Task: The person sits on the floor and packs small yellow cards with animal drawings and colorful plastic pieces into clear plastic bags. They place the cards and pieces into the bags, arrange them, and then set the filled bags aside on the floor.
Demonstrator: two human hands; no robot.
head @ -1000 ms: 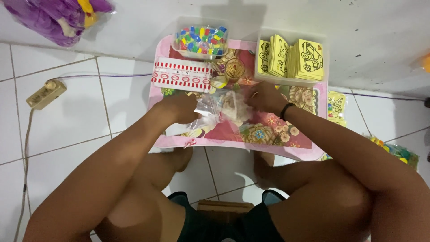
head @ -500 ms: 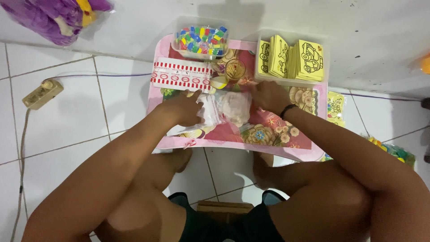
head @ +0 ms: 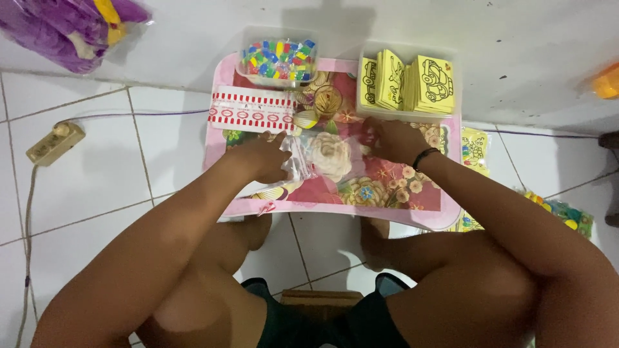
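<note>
Pinching a clear plastic bag [head: 329, 158] flat on the pink floral table [head: 412, 209], just below the yellow card box [head: 406, 80], left hand [head: 261, 158] and right hand [head: 393, 138] clamped on opposite edges — looks feather-light, floppy, slippery, probably best gripped by the edges.

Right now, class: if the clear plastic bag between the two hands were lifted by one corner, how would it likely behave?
The bag would probably droop: it looks thin and crinkled between the left hand and right hand. It likely weighs little, being flat and see-through. Its shiny film may slip on the glossy table.
</note>
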